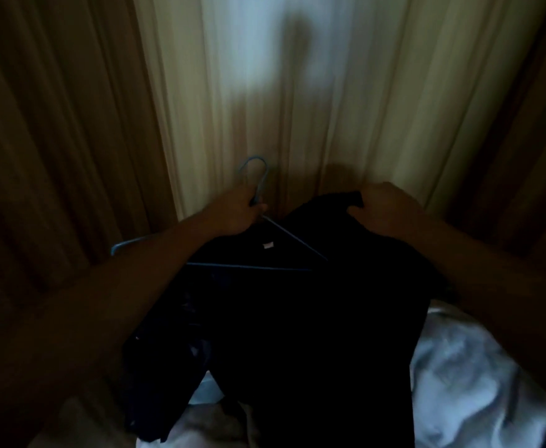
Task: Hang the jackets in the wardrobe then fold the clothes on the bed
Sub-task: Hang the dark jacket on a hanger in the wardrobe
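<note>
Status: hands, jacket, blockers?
Left hand grips blue hanger at its neck. Right hand grips dark jacket by its top edge. One hanger end pokes out bare. Curtain ahead, no wardrobe in view.

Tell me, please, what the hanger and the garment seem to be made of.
Hanger: thin blue wire, probably coated metal, judging by its slim rod and bent hook. Garment: soft, matte dark cloth that drapes and bunches; a small pale label shows at the neck. The dim light hides the weave.

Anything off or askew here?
The hanger looks askew: it lies tilted on top of the dark jacket, not inside it, its left end poking out bare. The left hand holds its neck; the right hand grips the jacket's edge.
</note>
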